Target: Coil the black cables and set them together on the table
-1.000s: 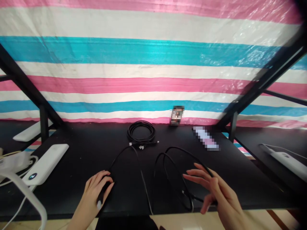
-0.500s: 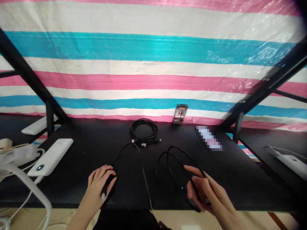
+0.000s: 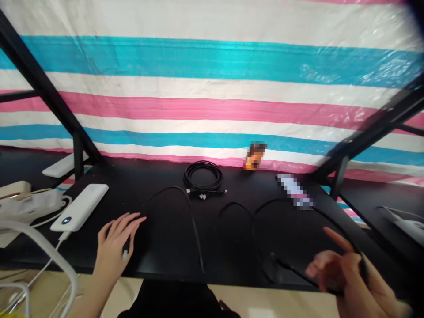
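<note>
My left hand (image 3: 115,240) is over the left part of the black table, its fingers closed loosely round one end of a thin black cable (image 3: 192,212). The cable's pale plug (image 3: 125,255) shows below the thumb. From those fingers the cable arches across the table's middle toward the front edge. At the right, my right hand (image 3: 353,274) holds the looped part of the cable above the table's front edge, smeared by motion. A second black cable, wound into a coil (image 3: 186,176) with pale plugs, lies at the back centre.
A white power bank (image 3: 82,205) with a cord plugged in lies at left. Beside it are a white power strip (image 3: 39,203) and a thick white tube (image 3: 46,247). Two pixelated items stand or lie at the back right. Black frame bars (image 3: 56,101) flank the striped sheet.
My right hand has moved right and toward me, drawing its cable loops wider. My left hand has shifted left with the cable end. The view has turned slightly.
</note>
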### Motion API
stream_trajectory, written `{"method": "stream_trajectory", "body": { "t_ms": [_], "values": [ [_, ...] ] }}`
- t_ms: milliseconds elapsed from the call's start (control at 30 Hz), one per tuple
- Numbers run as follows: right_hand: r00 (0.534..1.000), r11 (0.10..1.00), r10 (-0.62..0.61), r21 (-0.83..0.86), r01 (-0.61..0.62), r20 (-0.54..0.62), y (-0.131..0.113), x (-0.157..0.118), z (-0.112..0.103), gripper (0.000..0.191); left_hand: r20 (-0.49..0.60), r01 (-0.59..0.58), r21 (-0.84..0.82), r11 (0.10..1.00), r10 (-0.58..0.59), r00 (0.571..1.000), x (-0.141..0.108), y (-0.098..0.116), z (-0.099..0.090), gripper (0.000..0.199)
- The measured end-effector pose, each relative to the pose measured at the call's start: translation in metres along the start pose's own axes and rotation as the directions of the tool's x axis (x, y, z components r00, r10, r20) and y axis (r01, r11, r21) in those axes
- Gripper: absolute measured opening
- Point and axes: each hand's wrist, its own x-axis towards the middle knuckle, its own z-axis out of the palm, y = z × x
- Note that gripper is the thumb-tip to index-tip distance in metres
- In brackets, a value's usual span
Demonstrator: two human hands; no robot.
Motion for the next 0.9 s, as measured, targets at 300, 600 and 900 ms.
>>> {"method": "stream_trajectory", "body": {
  "t_ms": [300,600,900],
  "values": [
    [0.979,0.974,-0.093,0.189,0.127,-0.183,0.001,0.004,-0.003,0.032,-0.015,-0.032,0.002,1.000,0.032,0.999,-0.003,-0.004,-0.003,0.029],
    [0.913,0.964,-0.071,0.262,-0.040,0.403,0.011,-0.007,0.030,0.045,-0.067,-0.103,-0.077,0.992,0.098,0.993,0.007,0.016,-0.007,0.035],
    [0.804,0.976,0.127,0.070,-0.205,0.580,-0.008,-0.027,0.062,0.045,0.009,-0.109,-0.128,0.986,0.111,0.994,-0.009,0.017,0.002,0.056]
  ]
}}
